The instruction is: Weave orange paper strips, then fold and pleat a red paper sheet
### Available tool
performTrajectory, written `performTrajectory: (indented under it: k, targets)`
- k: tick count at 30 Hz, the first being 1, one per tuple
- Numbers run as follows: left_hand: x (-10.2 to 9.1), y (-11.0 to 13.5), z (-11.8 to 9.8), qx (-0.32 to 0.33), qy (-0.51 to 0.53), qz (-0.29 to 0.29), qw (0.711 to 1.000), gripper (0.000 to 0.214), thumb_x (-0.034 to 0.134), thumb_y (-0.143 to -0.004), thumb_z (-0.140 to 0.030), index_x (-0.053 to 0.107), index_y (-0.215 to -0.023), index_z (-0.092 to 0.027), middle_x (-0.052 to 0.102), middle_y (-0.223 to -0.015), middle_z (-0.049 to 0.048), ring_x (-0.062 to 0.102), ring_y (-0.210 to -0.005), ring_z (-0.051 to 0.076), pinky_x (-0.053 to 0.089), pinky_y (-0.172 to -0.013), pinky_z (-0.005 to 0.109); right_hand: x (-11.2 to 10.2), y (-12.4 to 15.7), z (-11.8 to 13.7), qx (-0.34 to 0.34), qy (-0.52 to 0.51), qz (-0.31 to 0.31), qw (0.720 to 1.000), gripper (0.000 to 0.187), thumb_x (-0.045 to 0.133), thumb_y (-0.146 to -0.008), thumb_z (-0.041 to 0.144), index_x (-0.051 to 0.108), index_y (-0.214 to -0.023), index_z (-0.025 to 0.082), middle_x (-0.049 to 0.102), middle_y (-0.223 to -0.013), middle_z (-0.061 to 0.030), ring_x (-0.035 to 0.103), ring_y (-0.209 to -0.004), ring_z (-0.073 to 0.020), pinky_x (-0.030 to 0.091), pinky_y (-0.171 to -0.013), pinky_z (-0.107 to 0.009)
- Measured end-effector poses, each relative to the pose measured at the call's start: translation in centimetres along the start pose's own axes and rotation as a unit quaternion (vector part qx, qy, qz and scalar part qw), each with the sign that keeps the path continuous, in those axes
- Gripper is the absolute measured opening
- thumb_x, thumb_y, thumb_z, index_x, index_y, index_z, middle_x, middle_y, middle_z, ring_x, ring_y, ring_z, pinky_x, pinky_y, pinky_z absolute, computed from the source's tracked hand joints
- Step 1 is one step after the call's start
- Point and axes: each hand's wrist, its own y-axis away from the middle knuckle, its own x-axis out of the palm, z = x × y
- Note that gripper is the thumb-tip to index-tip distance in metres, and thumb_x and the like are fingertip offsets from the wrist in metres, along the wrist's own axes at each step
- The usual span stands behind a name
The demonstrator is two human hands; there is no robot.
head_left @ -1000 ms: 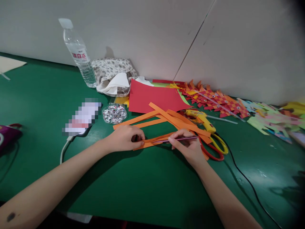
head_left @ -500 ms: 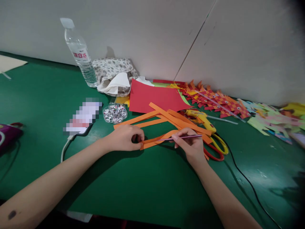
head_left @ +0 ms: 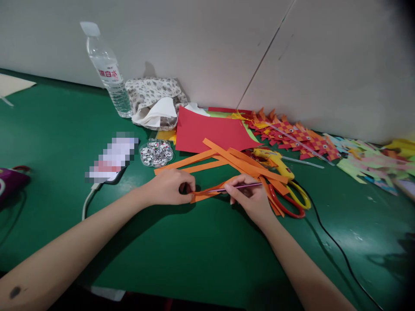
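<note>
My left hand (head_left: 171, 186) pinches the left end of an orange paper strip (head_left: 205, 198) between thumb and fingertips. Holding a thin pinkish-purple stick (head_left: 251, 186) like a pen, my right hand (head_left: 249, 199) has its tip against the strip, close to my left fingers. Its exact kind is hard to make out. The strip seems folded or split lengthwise, with one layer lifted. Behind my hands lie several loose orange paper strips (head_left: 240, 163), crossing one another. To the right, partly under them, are scissors (head_left: 287, 211) with red and yellow handles.
A yellow glue gun (head_left: 275, 163) with a black cord lies at the right. Behind are red paper (head_left: 210, 129), woven paper fish (head_left: 292, 134) and pastel paper strips (head_left: 366, 162). Leftward are googly eyes (head_left: 156, 153), a phone (head_left: 113, 157), a tissue pouch (head_left: 155, 93) and a water bottle (head_left: 110, 75).
My right hand has slid left along the strip with the stick, closer to my left hand. The left hand keeps its pinch in nearly the same place.
</note>
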Motion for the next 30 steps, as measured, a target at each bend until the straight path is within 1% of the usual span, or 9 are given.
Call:
performTrajectory:
  k: [4,6,8,15,18,22,26,30]
  targets:
    - [0.0,0.0,0.1,-0.001,-0.003,0.001,1.0,0.008,0.059,-0.073,-0.021,0.066,-0.076,-0.019,0.066,-0.072,-0.003,0.057,-0.062,0.009,0.036,-0.053,0.018,-1.0,-0.3,0.2,-0.002,-0.016,-0.061,0.998,0.023,0.073,-0.075,0.035,0.056,-0.07,0.02,0.062,-0.06,0.0019,0.053,-0.044,-0.0097,0.041,-0.043,-0.023]
    - [0.1,0.0,0.2,-0.002,-0.003,0.002,1.0,0.008,0.059,-0.073,-0.02,0.066,-0.077,-0.019,0.066,-0.072,-0.0026,0.058,-0.062,0.009,0.037,-0.053,0.019,-1.3,-0.4,0.3,-0.001,-0.015,-0.073,0.997,0.023,0.072,-0.075,0.035,0.056,-0.068,0.02,0.062,-0.056,0.0021,0.052,-0.044,-0.0104,0.04,-0.043,-0.024]
    - [0.1,0.0,0.2,0.0,-0.003,0.002,1.0,0.009,0.058,-0.073,-0.02,0.066,-0.077,-0.018,0.066,-0.072,-0.0022,0.058,-0.063,0.01,0.037,-0.053,0.019,-1.3,-0.4,0.3,-0.004,-0.013,-0.075,0.997,0.022,0.072,-0.075,0.034,0.056,-0.068,0.02,0.062,-0.057,0.0018,0.053,-0.045,-0.0109,0.04,-0.043,-0.024]
    - [0.2,0.1,0.0,-0.003,-0.001,-0.001,1.0,0.009,0.058,-0.072,-0.019,0.064,-0.078,-0.018,0.065,-0.071,-0.0031,0.057,-0.061,0.009,0.037,-0.054,0.019,-1.0,-0.2,0.2,-0.019,-0.023,-0.062,0.998,0.021,0.072,-0.076,0.032,0.056,-0.07,0.02,0.062,-0.061,0.0023,0.053,-0.045,-0.0102,0.042,-0.046,-0.024]
    - [0.1,0.0,-0.2,-0.008,0.007,0.001,1.0,0.008,0.06,-0.074,-0.023,0.063,-0.079,-0.018,0.063,-0.069,-0.0033,0.056,-0.059,0.008,0.037,-0.053,0.019,-1.1,-0.2,0.0,-0.02,-0.022,-0.06,0.998,0.02,0.071,-0.077,0.032,0.056,-0.071,0.02,0.062,-0.063,0.0023,0.054,-0.047,-0.0101,0.043,-0.047,-0.025]
    - [0.1,0.0,-0.1,-0.005,0.012,-0.001,1.0,0.013,0.062,-0.075,-0.03,0.063,-0.081,-0.018,0.063,-0.068,-0.0028,0.055,-0.058,0.009,0.037,-0.052,0.019,-1.1,0.0,-0.3,-0.018,0.001,-0.046,0.999,0.019,0.07,-0.079,0.033,0.057,-0.073,0.02,0.059,-0.061,0.003,0.054,-0.047,-0.0103,0.043,-0.048,-0.025]
    - [0.2,-0.1,0.0,-0.001,0.02,-0.001,1.0,0.013,0.061,-0.075,-0.028,0.064,-0.083,-0.018,0.064,-0.069,-0.0022,0.057,-0.058,0.009,0.038,-0.052,0.019,-0.9,0.1,-0.3,-0.02,0.036,-0.023,0.999,0.02,0.069,-0.081,0.036,0.058,-0.074,0.02,0.057,-0.059,0.003,0.053,-0.048,-0.0109,0.043,-0.049,-0.025]
    - [0.2,0.0,0.1,0.004,0.018,0.001,1.0,0.009,0.059,-0.075,-0.023,0.064,-0.08,-0.018,0.064,-0.068,-0.0023,0.056,-0.057,0.009,0.037,-0.051,0.018,-0.6,0.1,-0.2,-0.018,0.035,-0.001,0.999,0.021,0.068,-0.081,0.037,0.058,-0.074,0.02,0.057,-0.062,0.0028,0.054,-0.049,-0.0108,0.045,-0.05,-0.025]
